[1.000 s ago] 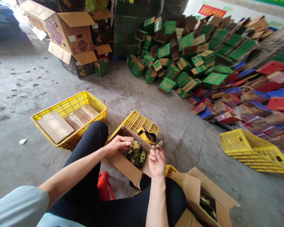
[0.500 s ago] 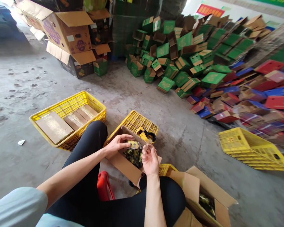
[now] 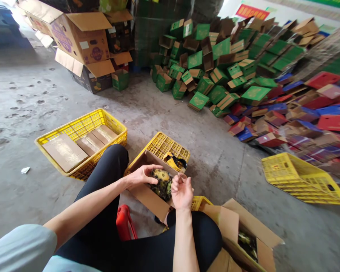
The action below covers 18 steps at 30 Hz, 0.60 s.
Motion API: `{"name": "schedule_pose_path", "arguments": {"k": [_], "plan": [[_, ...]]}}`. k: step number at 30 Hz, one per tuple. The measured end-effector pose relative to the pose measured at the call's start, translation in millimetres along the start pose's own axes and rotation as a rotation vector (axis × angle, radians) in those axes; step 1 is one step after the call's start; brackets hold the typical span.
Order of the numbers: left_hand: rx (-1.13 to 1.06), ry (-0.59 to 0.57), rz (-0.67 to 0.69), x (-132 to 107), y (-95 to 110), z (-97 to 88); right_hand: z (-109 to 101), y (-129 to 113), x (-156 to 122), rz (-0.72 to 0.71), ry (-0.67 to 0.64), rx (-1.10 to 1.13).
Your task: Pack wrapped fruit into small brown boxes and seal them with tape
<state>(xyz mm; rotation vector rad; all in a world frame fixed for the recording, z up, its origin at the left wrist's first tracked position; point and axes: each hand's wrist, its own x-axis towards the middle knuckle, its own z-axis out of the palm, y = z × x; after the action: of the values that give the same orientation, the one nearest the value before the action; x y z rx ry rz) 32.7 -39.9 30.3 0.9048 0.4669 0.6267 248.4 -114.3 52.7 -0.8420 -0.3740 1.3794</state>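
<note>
An open cardboard box (image 3: 150, 202) stands between my knees. Inside it lie dark green and yellow pieces in clear, black-marked plastic; a yellow wrapped piece (image 3: 162, 174) is on top. My left hand (image 3: 143, 176) is over the box's left part, thumb and fingers apart beside the yellow piece. At the box's right side is my right hand (image 3: 182, 192), palm up with curled fingers; whatever they pinch, if anything, is too small to make out. Behind the box, a yellow-and-black tape dispenser (image 3: 172, 161) rests on an upturned yellow crate (image 3: 161, 142).
To the left, a yellow basket (image 3: 113, 122) holds several taped cartons. By my right knee stands another open carton (image 3: 229, 226) with wrapped pieces. A red stool (image 3: 123, 223) shows beneath me. Farther off are a yellow crate (image 3: 283, 173) and a heap of green boxes (image 3: 198, 100).
My left fingers have spread and drawn back from the yellow piece, which now shows more fully. My right hand has shifted slightly right, its fingers still curled.
</note>
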Motion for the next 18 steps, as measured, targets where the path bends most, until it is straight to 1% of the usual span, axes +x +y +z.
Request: {"name": "schedule_pose_path", "arguments": {"k": [5, 8, 13, 18], "plan": [[0.017, 0.140, -0.024, 2.7, -6.8, -1.0, 1.7, 0.1, -1.3, 0.020, 0.003, 0.009], [0.028, 0.197, -0.020, 3.3, -10.4, -1.5, 2.9, -0.9, -1.8, -0.016, 0.010, -0.040], [0.039, 0.263, -0.032, 2.6, -12.8, -1.0, 4.9, -0.2, -4.5, -0.105, -0.005, -0.335], [0.028, 0.300, -0.045, 4.5, -14.3, -1.0, 4.6, 7.7, -6.8, -0.110, 0.004, -0.578]]}}
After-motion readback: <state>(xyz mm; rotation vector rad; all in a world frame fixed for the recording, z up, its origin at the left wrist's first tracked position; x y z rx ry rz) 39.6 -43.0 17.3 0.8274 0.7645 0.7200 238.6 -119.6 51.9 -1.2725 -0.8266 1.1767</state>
